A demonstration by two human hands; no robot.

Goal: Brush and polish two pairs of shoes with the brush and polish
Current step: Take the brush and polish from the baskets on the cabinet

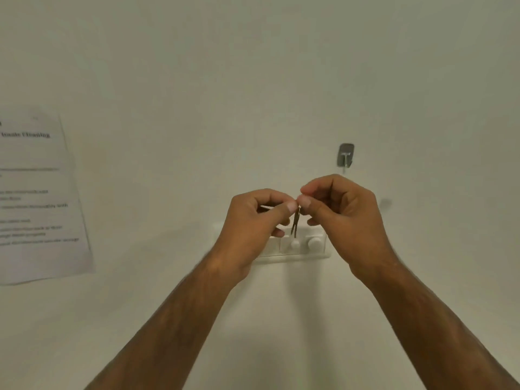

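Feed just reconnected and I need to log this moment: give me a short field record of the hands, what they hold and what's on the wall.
left hand: pinches the top of a thin metal piece
right hand: pinches the same piece, fingertips meeting the left's
thin metal piece: hangs down from the fingertips; too small to identify
hook: metal, on the wall above the right hand, bare
switch panel: white, behind the hands
printed sheet: far left, text blurred
shoes, brush, polish: not in view
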